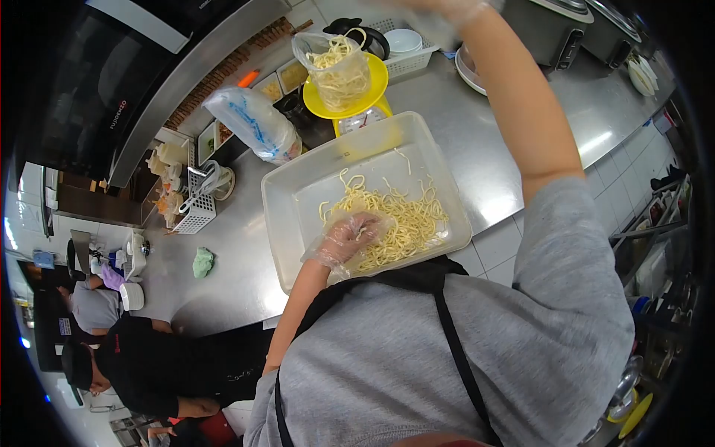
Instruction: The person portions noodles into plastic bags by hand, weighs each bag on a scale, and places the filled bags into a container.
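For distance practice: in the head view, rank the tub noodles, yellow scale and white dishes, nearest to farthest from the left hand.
1. Noodles, right at the left hand.
2. Yellow scale, beyond the tub.
3. White dishes, farthest back.

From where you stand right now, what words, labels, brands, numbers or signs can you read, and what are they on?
"FUJIDENZO": on the black appliance, upper left.
Too small or blurred to read:
Blue print on the plastic bag.
Markings on the yellow scale's dial.
Red mark on a co-worker's black shirt.
Pale label, far left.
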Action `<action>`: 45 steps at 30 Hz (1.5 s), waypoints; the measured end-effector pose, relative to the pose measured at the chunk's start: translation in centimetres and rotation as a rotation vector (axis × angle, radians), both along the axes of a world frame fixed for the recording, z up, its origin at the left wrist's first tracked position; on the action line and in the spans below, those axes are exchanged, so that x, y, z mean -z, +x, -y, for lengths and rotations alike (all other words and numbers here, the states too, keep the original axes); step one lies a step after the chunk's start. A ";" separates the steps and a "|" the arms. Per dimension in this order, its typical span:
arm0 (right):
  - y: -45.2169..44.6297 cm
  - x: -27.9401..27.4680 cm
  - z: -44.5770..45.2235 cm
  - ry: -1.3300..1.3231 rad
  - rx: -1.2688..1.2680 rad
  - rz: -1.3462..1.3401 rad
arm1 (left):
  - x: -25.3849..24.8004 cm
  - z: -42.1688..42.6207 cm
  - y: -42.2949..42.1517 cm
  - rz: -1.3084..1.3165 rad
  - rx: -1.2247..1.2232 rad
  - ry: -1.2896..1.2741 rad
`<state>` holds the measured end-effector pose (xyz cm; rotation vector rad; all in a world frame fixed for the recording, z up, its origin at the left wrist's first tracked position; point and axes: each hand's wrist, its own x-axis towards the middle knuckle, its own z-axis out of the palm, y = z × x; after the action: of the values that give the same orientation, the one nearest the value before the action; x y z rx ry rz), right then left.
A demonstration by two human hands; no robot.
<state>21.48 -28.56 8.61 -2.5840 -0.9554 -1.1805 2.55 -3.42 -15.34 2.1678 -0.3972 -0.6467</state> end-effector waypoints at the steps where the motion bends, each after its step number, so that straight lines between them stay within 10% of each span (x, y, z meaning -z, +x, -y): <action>1: -1.2 2.2 0.0 -0.069 -0.153 -0.241 | 1.2 -0.5 0.2 0.092 -0.025 -0.069; 3: -3.3 7.9 -1.2 -0.107 -0.336 -1.024 | 1.3 -0.7 0.4 0.189 -0.053 -0.136; 5: -6.1 15.2 -3.7 -0.802 -0.275 -0.918 | -0.2 -0.4 0.6 0.318 -0.186 -0.176; 9: -11.2 23.9 -5.0 -0.756 -0.193 -1.150 | -0.3 -0.9 1.0 0.283 -0.360 -0.207; 18: -12.3 14.2 -3.7 -0.285 -0.639 -1.099 | -3.9 3.1 -0.6 0.147 -0.199 -0.682; 23: -12.5 9.5 -3.5 -0.064 -0.747 -1.008 | -4.3 3.2 -0.8 -0.375 -0.225 -0.386; 32: -10.9 -0.8 -1.9 0.745 -0.633 -0.891 | -0.3 0.7 0.1 -0.113 -0.177 -0.237; 36: -6.8 -3.6 -1.9 0.745 -0.731 -0.903 | 0.0 0.8 0.0 -0.029 -0.053 -0.139; 45: 2.1 1.8 -3.4 -0.142 -0.321 -0.329 | -0.2 0.8 -0.3 -0.056 -0.100 -0.086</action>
<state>23.54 -25.14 6.77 -2.4892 -1.3448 -0.6060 2.27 -4.26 -15.16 2.0692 -0.2805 -0.6216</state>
